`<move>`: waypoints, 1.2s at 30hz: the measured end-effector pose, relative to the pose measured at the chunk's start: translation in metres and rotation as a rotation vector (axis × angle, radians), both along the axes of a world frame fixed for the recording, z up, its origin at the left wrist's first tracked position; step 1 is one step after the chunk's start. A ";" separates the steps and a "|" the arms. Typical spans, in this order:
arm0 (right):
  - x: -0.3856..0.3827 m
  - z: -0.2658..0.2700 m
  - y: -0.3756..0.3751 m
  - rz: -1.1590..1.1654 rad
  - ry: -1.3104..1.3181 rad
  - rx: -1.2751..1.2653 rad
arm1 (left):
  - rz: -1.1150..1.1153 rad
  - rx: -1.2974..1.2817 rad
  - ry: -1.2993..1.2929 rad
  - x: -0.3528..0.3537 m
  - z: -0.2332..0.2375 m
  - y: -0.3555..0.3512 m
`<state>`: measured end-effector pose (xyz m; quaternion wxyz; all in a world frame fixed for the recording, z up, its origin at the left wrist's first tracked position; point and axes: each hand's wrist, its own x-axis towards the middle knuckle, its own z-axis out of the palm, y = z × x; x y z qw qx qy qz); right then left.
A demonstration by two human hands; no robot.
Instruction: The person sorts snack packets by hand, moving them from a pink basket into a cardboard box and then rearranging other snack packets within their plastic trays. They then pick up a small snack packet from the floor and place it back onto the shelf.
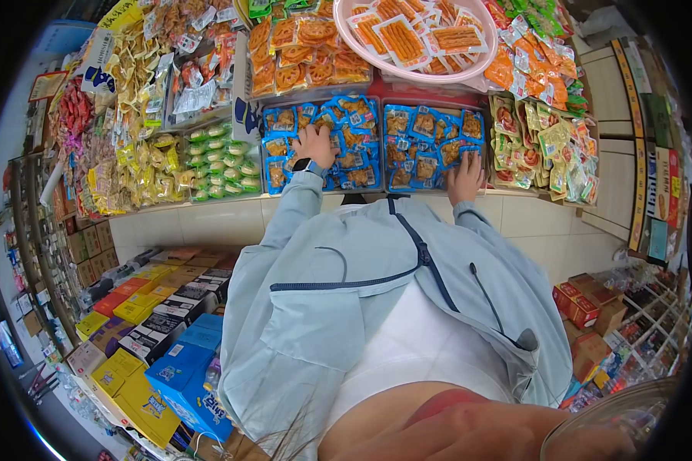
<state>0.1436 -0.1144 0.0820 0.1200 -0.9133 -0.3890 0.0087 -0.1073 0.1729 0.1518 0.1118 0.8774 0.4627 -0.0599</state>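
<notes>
My left hand (314, 146), with a dark smartwatch (303, 164) at its wrist, lies palm down over small blue snack packets (355, 160) in the left clear bin. Its fingers are spread on top of the packets, and nothing shows gripped in them. My right hand (465, 178) reaches over the front right corner of the neighbouring bin. Its fingers stretch onto more blue-edged packets (426, 166) with brown food showing through their windows. Both bins (382, 180) stand side by side at the counter's front edge.
Behind the bins are orange snack packs (296, 48) and a pink basket (369, 56) of red-orange stick packs. Green-and-white packets (221, 163) lie left, green-and-cream pouches (544, 142) right. Stacked cartons (183, 373) stand at lower left.
</notes>
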 end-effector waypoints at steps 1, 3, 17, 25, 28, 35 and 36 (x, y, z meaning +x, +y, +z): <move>-0.005 0.004 0.002 0.038 0.015 0.068 | -0.023 -0.019 -0.035 0.000 -0.001 0.004; -0.016 0.017 0.008 0.135 0.076 0.179 | -0.071 -0.064 -0.103 -0.001 -0.005 0.009; -0.063 0.041 0.088 0.079 1.254 0.486 | 0.112 -0.705 -0.805 0.056 -0.029 -0.093; 0.000 0.005 0.110 -0.148 1.077 0.665 | 0.280 -0.667 -0.906 -0.009 -0.027 -0.071; 0.006 -0.002 0.124 0.005 0.811 0.476 | 0.297 -0.679 -0.870 -0.022 -0.033 -0.071; -0.002 0.017 0.125 0.112 0.166 -0.003 | 0.092 -0.110 -0.671 -0.033 -0.009 -0.064; -0.005 0.024 0.124 0.081 0.136 -0.068 | 0.064 0.047 -0.607 -0.034 -0.008 -0.062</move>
